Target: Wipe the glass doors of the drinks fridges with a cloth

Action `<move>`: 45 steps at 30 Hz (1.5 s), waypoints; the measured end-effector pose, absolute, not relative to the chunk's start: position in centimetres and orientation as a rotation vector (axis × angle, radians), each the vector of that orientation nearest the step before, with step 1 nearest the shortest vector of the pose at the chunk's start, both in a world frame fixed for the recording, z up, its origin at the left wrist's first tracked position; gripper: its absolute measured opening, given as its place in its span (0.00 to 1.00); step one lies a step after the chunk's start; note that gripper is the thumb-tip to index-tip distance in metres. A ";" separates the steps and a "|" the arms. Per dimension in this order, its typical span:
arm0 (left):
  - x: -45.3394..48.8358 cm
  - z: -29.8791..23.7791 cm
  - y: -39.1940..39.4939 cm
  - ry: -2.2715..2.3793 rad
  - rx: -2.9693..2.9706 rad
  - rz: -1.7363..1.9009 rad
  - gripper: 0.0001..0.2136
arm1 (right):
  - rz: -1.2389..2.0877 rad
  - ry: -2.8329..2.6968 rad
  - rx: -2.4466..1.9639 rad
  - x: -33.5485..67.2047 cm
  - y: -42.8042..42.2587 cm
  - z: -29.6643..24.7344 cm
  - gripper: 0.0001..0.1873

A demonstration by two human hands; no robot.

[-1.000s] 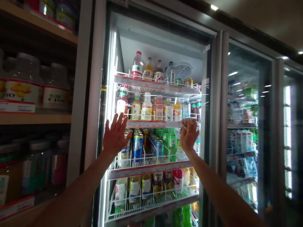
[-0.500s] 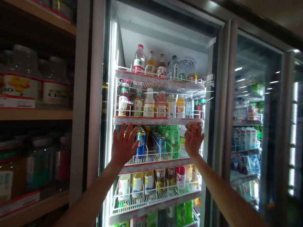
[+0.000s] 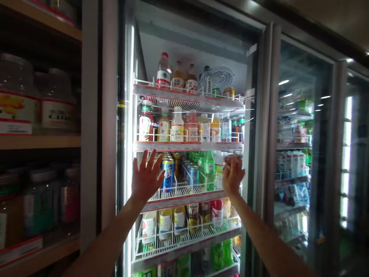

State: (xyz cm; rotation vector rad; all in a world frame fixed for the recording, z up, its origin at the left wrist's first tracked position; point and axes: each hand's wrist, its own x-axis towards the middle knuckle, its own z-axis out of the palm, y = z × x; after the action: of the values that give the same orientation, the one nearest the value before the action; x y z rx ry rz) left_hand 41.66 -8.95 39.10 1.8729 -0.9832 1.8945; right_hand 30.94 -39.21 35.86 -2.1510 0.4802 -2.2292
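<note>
My left hand [image 3: 146,175] is spread flat with the fingers apart, at the glass door [image 3: 198,21] of a lit drinks fridge. Blue cans [image 3: 168,173] stand on the shelf behind it. At the right side of the same door, my right hand [image 3: 233,179] has its fingers bent around a crumpled cloth [image 3: 232,158], pressed toward the glass. The cloth is blurred, and the fingers partly cover it. Green bottles [image 3: 208,167] show through the glass just left of that hand.
Behind the glass, wire shelves hold rows of bottles [image 3: 177,127] and cans. Wooden shelves [image 3: 40,141] with large drink bottles [image 3: 59,102] stand at the left. A metal door frame [image 3: 272,115] and another glass-fronted fridge [image 3: 294,161] are on the right.
The view has turned slightly right, so the fridge sits further left. My right hand with the cloth is a little lower on the door; my left hand keeps about its place.
</note>
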 end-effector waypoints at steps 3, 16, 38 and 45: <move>41.7 39.1 -8.8 -0.977 1.886 1.916 0.33 | -2.189 0.140 -2.419 32.1 -33.9 34.5 0.24; 41.7 39.1 -8.8 -0.998 1.888 1.891 0.32 | -2.218 0.402 -2.240 30.9 -38.2 31.0 0.28; 41.5 39.0 -8.6 -1.003 1.930 1.830 0.31 | -2.086 0.201 -2.600 29.4 -38.5 24.8 0.27; 41.8 39.0 -8.9 -1.009 1.891 1.895 0.31 | -2.206 0.541 -2.191 29.0 -42.3 25.3 0.32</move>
State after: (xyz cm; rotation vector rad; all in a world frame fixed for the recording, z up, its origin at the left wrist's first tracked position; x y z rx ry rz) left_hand 41.79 -8.90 39.01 1.8907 -1.0089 1.8947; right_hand 29.00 -42.31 25.32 -2.1907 0.5406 -2.2062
